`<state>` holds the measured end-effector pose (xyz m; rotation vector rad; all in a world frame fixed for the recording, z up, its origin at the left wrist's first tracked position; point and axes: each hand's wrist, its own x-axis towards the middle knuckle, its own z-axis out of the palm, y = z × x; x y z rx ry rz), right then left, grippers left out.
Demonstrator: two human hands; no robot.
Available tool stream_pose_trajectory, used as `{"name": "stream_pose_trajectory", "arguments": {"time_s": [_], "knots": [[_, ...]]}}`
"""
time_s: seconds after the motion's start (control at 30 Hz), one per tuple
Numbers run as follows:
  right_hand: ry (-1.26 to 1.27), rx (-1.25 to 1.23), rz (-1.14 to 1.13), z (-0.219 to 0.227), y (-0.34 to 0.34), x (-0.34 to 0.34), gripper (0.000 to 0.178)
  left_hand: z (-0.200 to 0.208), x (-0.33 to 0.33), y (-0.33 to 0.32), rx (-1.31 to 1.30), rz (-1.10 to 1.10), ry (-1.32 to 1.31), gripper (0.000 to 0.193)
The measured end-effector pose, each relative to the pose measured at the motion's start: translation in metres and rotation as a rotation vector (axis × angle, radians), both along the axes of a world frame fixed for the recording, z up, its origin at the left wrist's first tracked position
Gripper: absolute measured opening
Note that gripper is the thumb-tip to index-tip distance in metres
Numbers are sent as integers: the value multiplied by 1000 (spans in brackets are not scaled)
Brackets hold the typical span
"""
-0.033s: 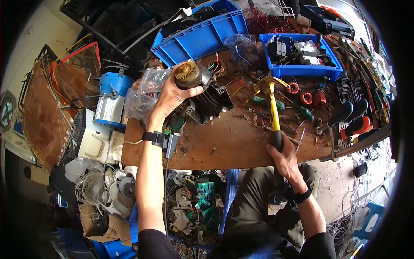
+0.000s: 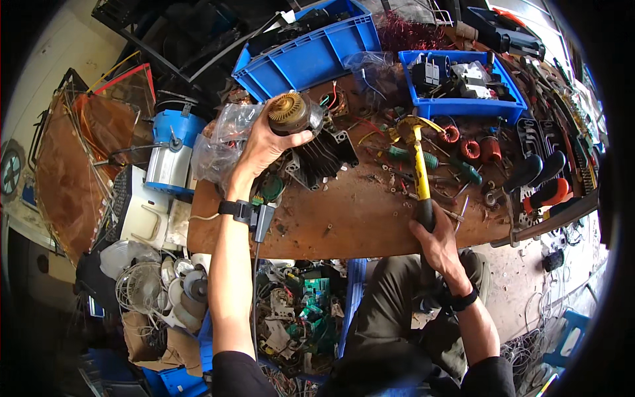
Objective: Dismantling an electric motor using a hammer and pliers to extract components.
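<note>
My left hand (image 2: 266,142) is closed round a motor rotor (image 2: 286,108), a round metal part with a ring of copper-coloured slots facing up. Just below and right of it, on the wooden bench, lies a dark finned motor housing (image 2: 323,157). A wound coil (image 2: 334,102) with loose wires is behind the rotor. In my right hand (image 2: 436,241) is a claw hammer (image 2: 421,169), gripped by its black handle end. The hammer's yellow shaft points away from me, and its worn head is above the bench, left of the copper coils (image 2: 469,149).
Blue crates (image 2: 311,53) of parts stand at the back, one lower bin (image 2: 463,109) to the right. Green-handled screwdrivers (image 2: 466,171) and small nuts litter the bench (image 2: 357,221). Clear plastic bags (image 2: 221,145) lie left. Circuit boards (image 2: 316,298) fill a container below the front edge.
</note>
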<state>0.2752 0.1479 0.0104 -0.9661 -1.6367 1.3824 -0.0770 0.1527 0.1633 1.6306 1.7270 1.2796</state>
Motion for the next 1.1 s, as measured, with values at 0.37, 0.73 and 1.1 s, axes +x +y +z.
{"name": "stream_pose_trajectory", "arguments": {"time_s": [0.37,0.73,1.1], "knots": [[1,4,-15,-3,2,2,29,2,-4,10,-67,30,-85,94],[-9,-1,6,0,2,4,27,2,13,29,-40,206,-30,80],[-37,-36,29,-2,3,6,29,8,45,23,5,196,-12,48]]}}
